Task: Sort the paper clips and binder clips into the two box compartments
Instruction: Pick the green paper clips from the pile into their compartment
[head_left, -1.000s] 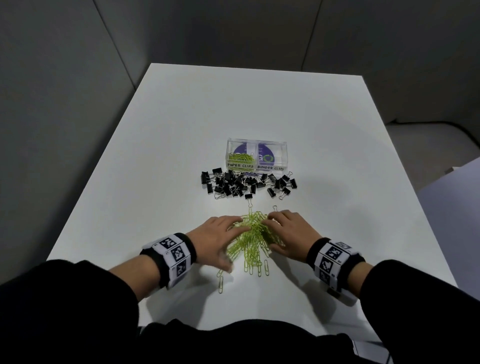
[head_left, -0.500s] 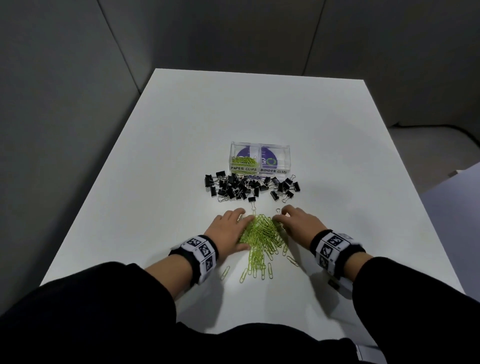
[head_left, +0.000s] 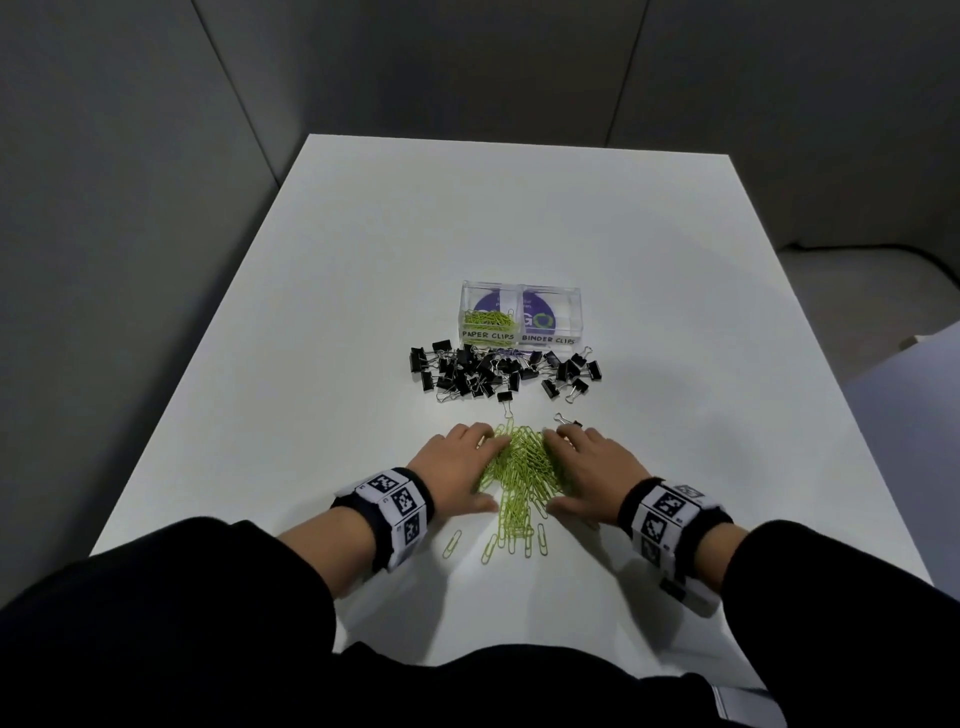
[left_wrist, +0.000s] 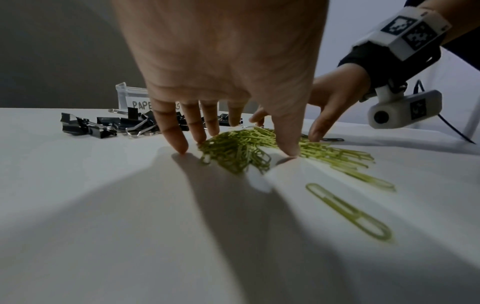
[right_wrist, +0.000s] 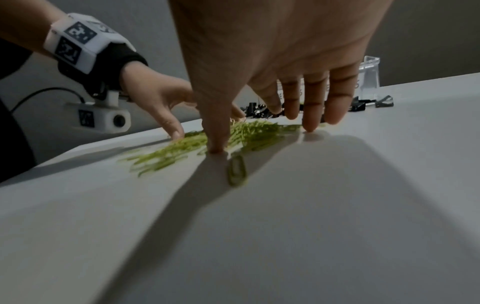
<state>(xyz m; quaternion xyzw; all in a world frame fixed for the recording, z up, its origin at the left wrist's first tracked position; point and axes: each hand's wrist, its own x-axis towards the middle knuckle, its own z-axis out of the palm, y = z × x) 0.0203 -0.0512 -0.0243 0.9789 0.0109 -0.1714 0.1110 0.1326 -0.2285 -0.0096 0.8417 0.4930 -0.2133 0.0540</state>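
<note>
A heap of green paper clips (head_left: 522, 470) lies on the white table between my two hands. My left hand (head_left: 457, 473) flanks it on the left and my right hand (head_left: 587, 475) on the right, fingers spread and fingertips down on the table, cupping the heap (left_wrist: 241, 150) from both sides. In the right wrist view the heap (right_wrist: 246, 131) sits under my straight fingers. A scatter of black binder clips (head_left: 498, 371) lies beyond. Behind it stands a clear two-compartment box (head_left: 522, 319): the left side, labelled PAPER CLIPS, holds some green clips; the right, labelled BINDER CLIPS, looks bare.
A few stray green clips (head_left: 452, 543) lie near the front edge, one close to my left wrist (left_wrist: 350, 214). One binder clip (head_left: 569, 420) sits by my right fingertips. Bare table spreads to both sides and behind the box.
Both hands have slid forward along the table and drawn closer together, bunching the green clips into a tighter heap. Some clips trail behind near the front edge.
</note>
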